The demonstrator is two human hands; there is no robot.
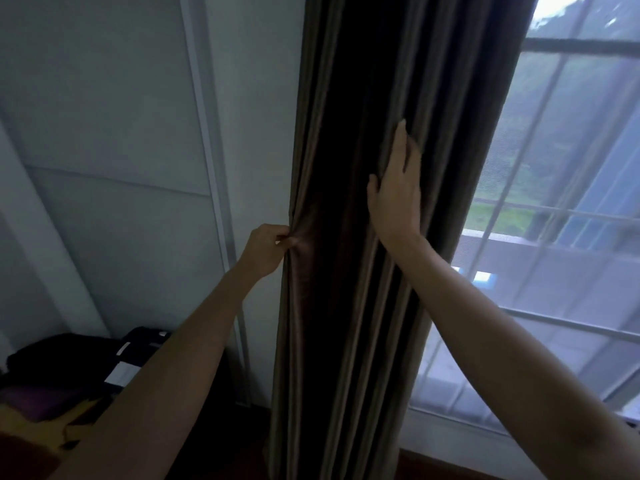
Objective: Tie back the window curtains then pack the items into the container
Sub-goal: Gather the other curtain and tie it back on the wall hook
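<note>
A dark brown curtain (349, 140) hangs gathered in folds down the middle of the view, between the white wall and the window. My left hand (268, 247) pinches the curtain's left edge at about mid height. My right hand (394, 192) lies flat against the folds on the curtain's right side, fingers straight and pointing up. No tie-back is visible.
The window (561, 188) with a sheer white net fills the right side. A white panelled wall (138, 133) is on the left. Dark and purple folded clothes (69, 368) lie piled at the lower left.
</note>
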